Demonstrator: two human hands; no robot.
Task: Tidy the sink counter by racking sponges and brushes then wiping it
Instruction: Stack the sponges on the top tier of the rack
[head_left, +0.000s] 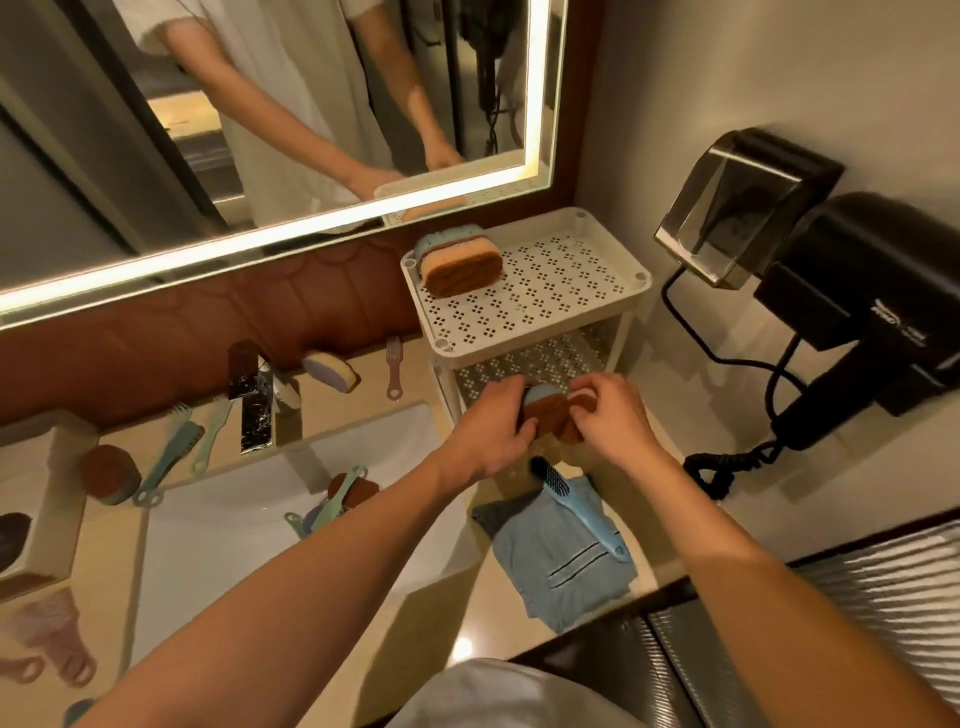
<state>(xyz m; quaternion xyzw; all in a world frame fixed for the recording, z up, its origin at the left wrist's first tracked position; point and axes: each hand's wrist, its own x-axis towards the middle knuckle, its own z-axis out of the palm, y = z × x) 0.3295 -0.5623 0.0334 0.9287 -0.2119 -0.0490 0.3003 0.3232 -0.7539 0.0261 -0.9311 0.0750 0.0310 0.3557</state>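
My left hand (498, 431) and right hand (613, 415) clamp brown sponges (553, 418) at the rack's (524, 312) lower shelf, my fingers hiding how many.

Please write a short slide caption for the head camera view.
Both hands hold sponges by the white rack.
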